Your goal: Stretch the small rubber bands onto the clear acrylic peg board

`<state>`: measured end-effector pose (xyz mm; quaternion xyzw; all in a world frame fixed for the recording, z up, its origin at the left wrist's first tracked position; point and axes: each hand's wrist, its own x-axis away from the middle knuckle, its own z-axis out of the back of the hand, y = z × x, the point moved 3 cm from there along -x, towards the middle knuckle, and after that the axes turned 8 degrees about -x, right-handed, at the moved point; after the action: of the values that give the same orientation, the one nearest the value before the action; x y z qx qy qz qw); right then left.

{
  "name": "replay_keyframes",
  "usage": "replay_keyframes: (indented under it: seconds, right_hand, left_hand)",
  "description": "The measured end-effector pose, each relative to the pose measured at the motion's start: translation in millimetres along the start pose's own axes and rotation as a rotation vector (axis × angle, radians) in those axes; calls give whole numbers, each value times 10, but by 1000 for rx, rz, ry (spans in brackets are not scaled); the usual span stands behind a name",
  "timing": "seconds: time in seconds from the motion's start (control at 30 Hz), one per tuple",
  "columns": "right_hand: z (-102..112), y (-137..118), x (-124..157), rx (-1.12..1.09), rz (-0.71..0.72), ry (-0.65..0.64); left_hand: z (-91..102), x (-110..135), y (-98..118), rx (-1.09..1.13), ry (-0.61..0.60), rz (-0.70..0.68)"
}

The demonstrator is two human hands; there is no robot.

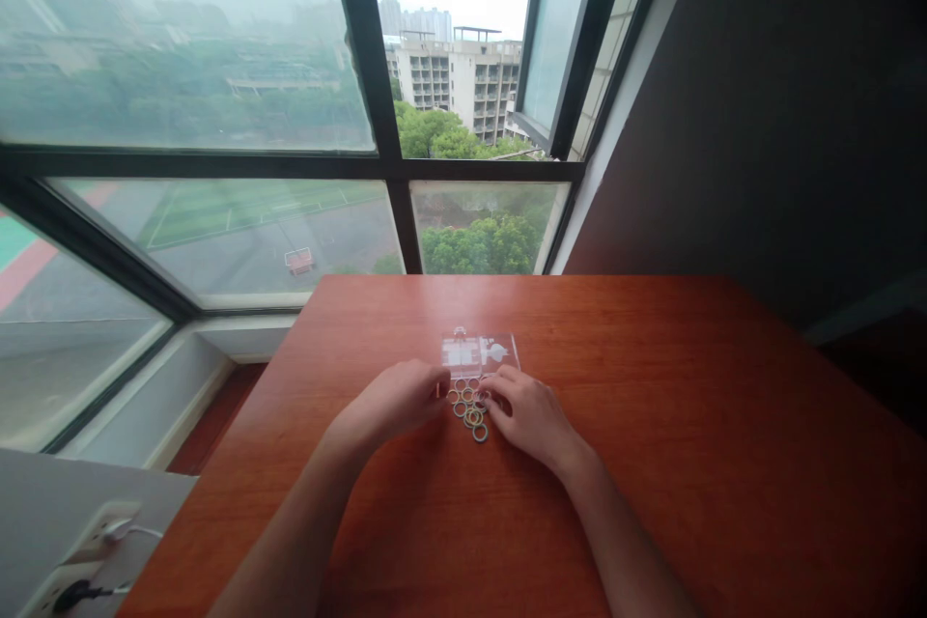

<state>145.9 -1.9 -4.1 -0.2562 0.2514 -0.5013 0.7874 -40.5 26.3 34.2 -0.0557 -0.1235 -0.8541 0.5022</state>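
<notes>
Several small metal rings (480, 433) lie in a loose cluster on the wooden table (637, 338), some silvery and some yellowish. Just behind them rests a clear plastic case (463, 352) with pale shapes in it. At the cluster's left edge, my left hand (409, 396) has its fingers curled together, with a thin yellowish edge of what looks like a ring between the fingertips. From the right, my right hand (528, 410) reaches over the rings, thumb and forefinger pinched around one at the cluster's upper right. Its fingers partly cover the nearby rings.
A small clear item (459, 333) is at the case's back left. Beyond the table's far edge stand dark-framed windows (395, 169), one pane swung out. A dark wall (695, 135) rises at right. Power sockets (101, 531) with plugged cords are low at left.
</notes>
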Motion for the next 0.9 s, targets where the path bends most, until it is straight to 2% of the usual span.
replay_keyframes:
  seconds: [0.13,0.3,0.47,0.67,0.9]
  right_hand:
    - [-46,-9,-17,-15,27,-1]
    - [-59,-3,-35,-108,44,25]
    - [34,122,-34,-99,-53,104]
    - [93,223,-8,-33,-115,26]
    - [13,123,-20,-3,-75,22]
  left_hand:
    - [-72,-17,38,-30,-28,-2]
    - [-69,-31,67,-34,-42,-11]
    - [-62,-13,-8,3,-33,-5]
    - [-77,-13,-76,23,-40,15]
    - [-89,-52,-70,33,-50,-7]
